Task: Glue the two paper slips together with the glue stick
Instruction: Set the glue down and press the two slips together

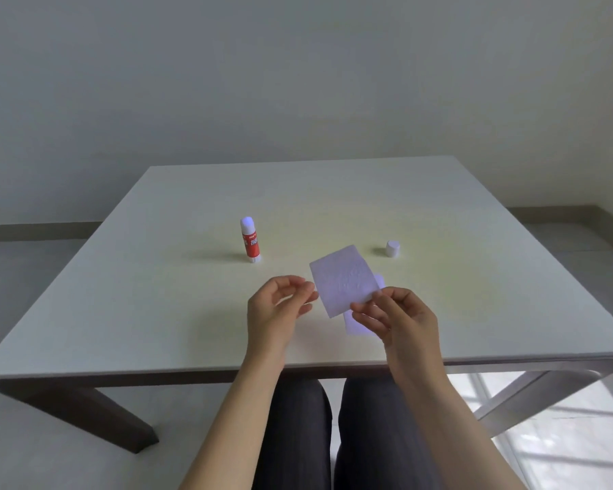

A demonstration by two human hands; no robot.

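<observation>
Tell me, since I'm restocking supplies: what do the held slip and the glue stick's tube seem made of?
The slip looks like thin matte paper, faintly embossed, flexing in the right hand. The glue stick tube appears smooth, slightly glossy plastic with a red printed label.

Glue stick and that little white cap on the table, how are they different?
The glue stick is tall with a red label; the cap is short and plain white. The glue stick stands open, its pale glue tip showing, while the cap sits off it, apart. The glue stick is beyond the left hand, the cap beyond the right hand. Both stand upright on the table, untouched.
</observation>
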